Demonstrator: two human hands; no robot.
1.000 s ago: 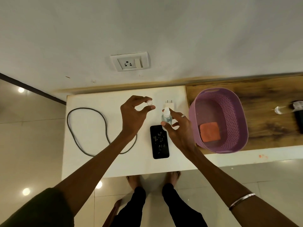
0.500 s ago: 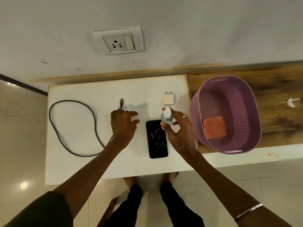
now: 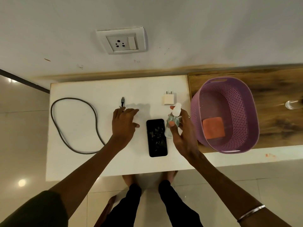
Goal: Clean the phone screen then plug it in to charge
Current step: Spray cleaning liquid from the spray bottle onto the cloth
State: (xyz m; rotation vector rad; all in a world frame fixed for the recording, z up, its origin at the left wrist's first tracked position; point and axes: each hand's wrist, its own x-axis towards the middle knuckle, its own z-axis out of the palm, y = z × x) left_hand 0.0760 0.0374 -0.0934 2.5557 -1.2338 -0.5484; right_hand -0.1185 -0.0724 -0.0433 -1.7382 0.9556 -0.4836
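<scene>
The right hand (image 3: 182, 130) grips a small clear spray bottle (image 3: 172, 123), thumb and fingers curled round its body, the forefinger lying by the white nozzle. The bottle is held tilted, just above the table and beside the upper right corner of the phone (image 3: 156, 137). The left hand (image 3: 124, 124) rests flat on the white table (image 3: 82, 161), fingers straight and slightly spread, holding nothing. Whether a small item lies beneath it cannot be told.

The phone lies face up between the two hands, dark screen showing smudges or reflections, long axis running away from the person. It is near the left hand but apart from it, and the right thumb sits just off its right edge.

The plug end of the grey charging cable (image 3: 72, 125) lies just beyond the left fingertips; the cable loops out to the left. A white charger adapter (image 3: 168, 99) lies just beyond the bottle nozzle. A wall socket (image 3: 122, 41) sits on the wall above the table.

To the right, a purple basket (image 3: 246, 99) stands on a wooden surface (image 3: 278, 112) and contains an orange cloth (image 3: 213, 127).
</scene>
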